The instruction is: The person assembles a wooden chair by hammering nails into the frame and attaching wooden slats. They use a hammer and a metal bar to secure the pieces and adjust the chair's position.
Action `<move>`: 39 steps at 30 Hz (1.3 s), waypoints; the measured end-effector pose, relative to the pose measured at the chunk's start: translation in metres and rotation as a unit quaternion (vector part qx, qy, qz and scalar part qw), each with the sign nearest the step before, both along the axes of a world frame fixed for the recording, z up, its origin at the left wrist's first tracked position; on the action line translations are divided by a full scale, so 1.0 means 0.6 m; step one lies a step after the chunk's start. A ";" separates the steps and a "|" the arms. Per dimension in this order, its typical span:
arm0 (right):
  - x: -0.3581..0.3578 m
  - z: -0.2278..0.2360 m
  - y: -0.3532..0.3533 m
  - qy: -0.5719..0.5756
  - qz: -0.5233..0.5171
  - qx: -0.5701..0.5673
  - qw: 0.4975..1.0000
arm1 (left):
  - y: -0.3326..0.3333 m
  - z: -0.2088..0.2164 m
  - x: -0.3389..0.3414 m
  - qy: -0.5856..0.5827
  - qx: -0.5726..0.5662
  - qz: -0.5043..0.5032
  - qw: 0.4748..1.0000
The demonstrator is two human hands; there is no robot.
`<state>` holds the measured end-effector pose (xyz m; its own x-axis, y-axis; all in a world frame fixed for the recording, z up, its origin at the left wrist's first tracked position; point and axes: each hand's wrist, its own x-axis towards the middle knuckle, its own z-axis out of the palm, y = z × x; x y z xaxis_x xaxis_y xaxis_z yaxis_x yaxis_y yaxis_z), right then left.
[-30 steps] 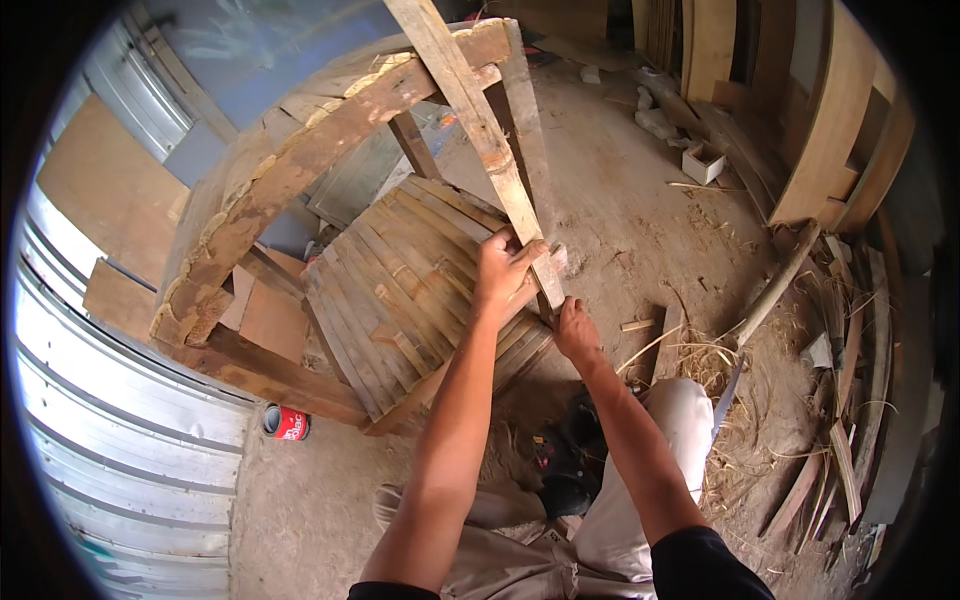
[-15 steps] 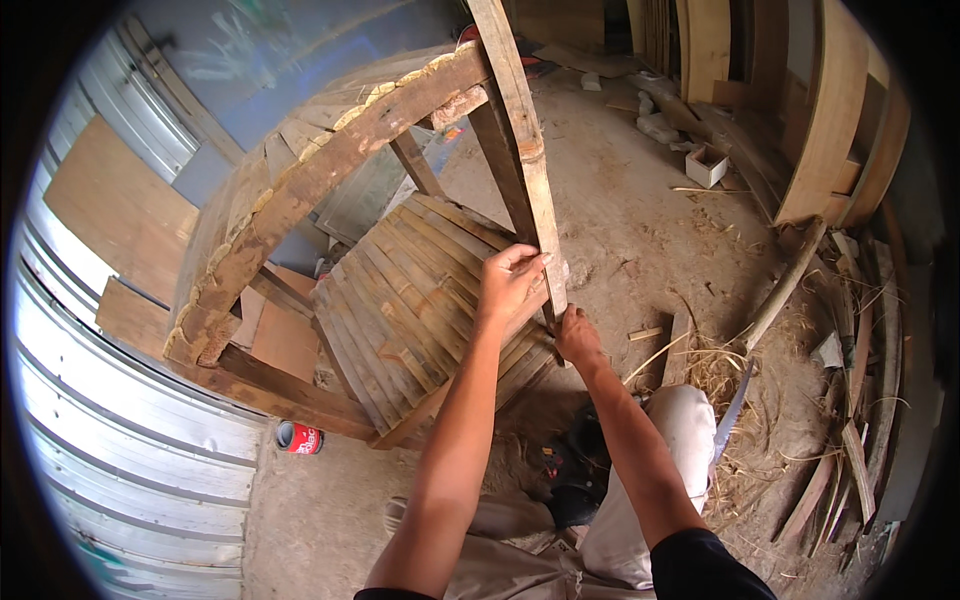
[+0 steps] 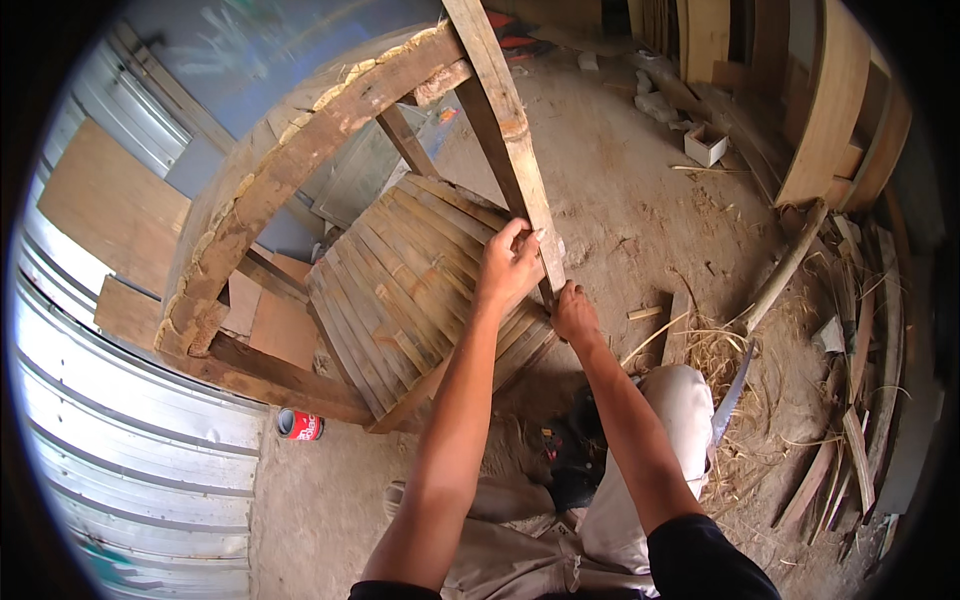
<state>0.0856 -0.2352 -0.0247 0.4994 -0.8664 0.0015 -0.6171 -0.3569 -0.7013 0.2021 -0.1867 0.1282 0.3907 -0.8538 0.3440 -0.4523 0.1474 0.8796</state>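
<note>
A long, flat bamboo strip (image 3: 516, 135) with a node partway along lies against the front edge of a wooden frame. The frame has a curved beam (image 3: 300, 160) on the left and a slatted bamboo panel (image 3: 400, 290) inside it. My left hand (image 3: 510, 265) pinches the strip's left edge near its lower end, thumb and fingers closed. Just below, my right hand (image 3: 576, 314) is closed round the strip's bottom end. Part of the dark post (image 3: 495, 150) behind the strip is covered by it and by my hands.
A saw blade (image 3: 735, 395) leans by my right knee among shavings (image 3: 735, 350). Offcuts (image 3: 860, 380) and a pole (image 3: 790, 268) lie to the right. Boards (image 3: 825, 110) stand at the far right, near a white box (image 3: 706, 146). A red can (image 3: 300, 424) sits by the corrugated wall (image 3: 140, 440).
The whole view has shifted slightly, so most things sit a little higher in it. Both hands keep their hold on the bamboo strip, with little other movement.
</note>
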 end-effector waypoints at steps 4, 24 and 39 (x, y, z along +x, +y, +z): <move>-0.010 0.015 0.007 -0.007 -0.008 -0.003 1.000 | 0.003 -0.002 0.000 0.015 0.006 0.000 1.000; -0.016 0.016 0.005 0.000 0.016 -0.026 1.000 | 0.012 0.017 -0.016 0.111 0.019 -0.015 0.994; -0.018 -0.029 0.006 -0.091 -0.004 -0.041 0.995 | 0.013 0.014 -0.006 0.164 0.014 -0.029 0.986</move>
<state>0.0749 -0.2319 -0.0420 0.4780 -0.8632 0.1624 -0.4850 -0.4136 -0.7705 0.1986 -0.1789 0.1365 0.4262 -0.8859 0.1831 -0.1351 0.1378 0.9812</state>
